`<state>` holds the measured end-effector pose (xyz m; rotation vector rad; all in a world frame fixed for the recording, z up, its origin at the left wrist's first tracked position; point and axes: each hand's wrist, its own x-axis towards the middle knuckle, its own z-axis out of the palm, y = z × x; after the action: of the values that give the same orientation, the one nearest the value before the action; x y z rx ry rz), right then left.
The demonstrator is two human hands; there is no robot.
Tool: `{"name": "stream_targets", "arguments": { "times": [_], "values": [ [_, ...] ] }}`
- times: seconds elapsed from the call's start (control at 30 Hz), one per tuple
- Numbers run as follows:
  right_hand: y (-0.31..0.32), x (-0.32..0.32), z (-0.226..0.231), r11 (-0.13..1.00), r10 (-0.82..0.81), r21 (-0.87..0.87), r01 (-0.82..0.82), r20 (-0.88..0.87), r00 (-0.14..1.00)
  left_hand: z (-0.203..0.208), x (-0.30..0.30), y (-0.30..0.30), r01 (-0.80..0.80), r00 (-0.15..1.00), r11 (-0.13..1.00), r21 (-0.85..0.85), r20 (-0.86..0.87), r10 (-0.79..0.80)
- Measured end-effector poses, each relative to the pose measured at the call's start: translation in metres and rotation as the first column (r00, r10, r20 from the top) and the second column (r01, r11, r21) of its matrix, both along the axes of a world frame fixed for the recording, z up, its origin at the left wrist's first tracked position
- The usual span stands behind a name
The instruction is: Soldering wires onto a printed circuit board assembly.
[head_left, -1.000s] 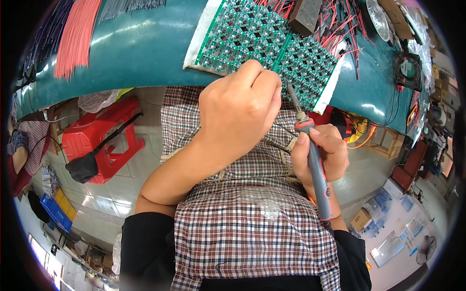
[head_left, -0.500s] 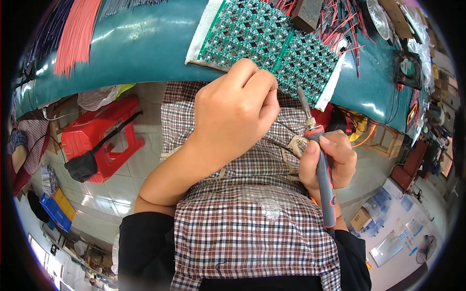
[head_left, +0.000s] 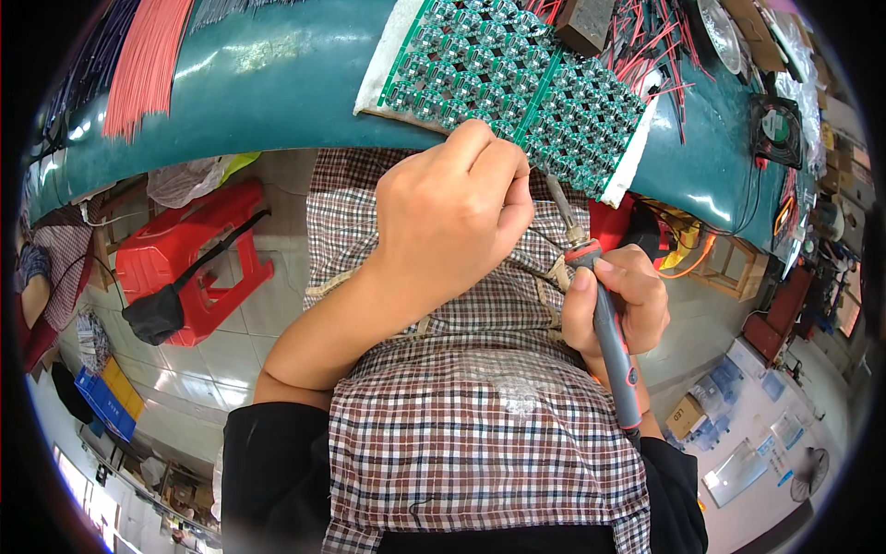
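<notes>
While clasping the soldering iron (head_left: pixel 611 337) in right fingers (head_left: pixel 643 294) and pressing left fingers (head_left: pixel 503 171) together, cannot tell on what; just beyond, cannot tell finished circuit boards (head_left: pixel 480 69) from unfinished.

Right hand (head_left: pixel 632 300) grips a grey-and-red soldering iron (head_left: pixel 611 337), thumb and fingers around the handle, tip pointing up and away at the near edge of the green circuit-board panel (head_left: pixel 466 69). Tip contact: can't tell. Left hand (head_left: pixel 452 208) is curled at the same edge, left of the iron; fingertips hidden, so can't see what's in them. Panel sits on a white pad (head_left: pixel 375 85), slightly skewed, at the front of the green tabletop (head_left: pixel 258 92). Dark block (head_left: pixel 584 26) at the panel's far side, beside loose red and black wires (head_left: pixel 653 55). Pink wire bundle (head_left: pixel 148 74) far left, small black fan (head_left: pixel 773 131) right.
</notes>
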<state>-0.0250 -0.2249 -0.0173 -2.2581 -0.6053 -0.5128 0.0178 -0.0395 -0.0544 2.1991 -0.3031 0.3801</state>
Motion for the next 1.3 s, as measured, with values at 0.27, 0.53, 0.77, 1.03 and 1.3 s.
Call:
{"name": "stream_targets", "arguments": {
  "times": [0.27, 0.53, 0.77, 1.03, 1.3],
  "values": [
    [-0.001, -0.001, -0.004, 1.000, 0.000, -0.022, 0.000, 0.000, 1.000, 0.002, 0.000, 0.001, 0.000, 1.000, 1.000, 0.016, -0.030, 0.000],
    [0.001, -0.002, -0.010, 1.000, 0.000, -0.008, 0.000, 0.034, 0.999, 0.000, 0.001, 0.000, 0.006, 0.999, 1.000, 0.015, -0.037, -0.006],
    [0.003, -0.004, -0.010, 1.000, -0.014, -0.019, 0.015, 0.020, 1.000, -0.002, 0.000, -0.001, 0.031, 0.999, 0.999, 0.010, -0.033, -0.031],
    [0.001, -0.006, -0.006, 0.999, -0.017, -0.036, 0.018, 0.040, 0.999, 0.003, -0.005, 0.004, 0.010, 0.997, 0.999, -0.049, -0.073, -0.014],
    [-0.004, -0.010, 0.003, 0.999, 0.020, -0.027, -0.020, 0.008, 1.000, 0.001, -0.006, 0.007, -0.057, 0.998, 0.998, -0.033, -0.008, 0.057]
  ]
}}
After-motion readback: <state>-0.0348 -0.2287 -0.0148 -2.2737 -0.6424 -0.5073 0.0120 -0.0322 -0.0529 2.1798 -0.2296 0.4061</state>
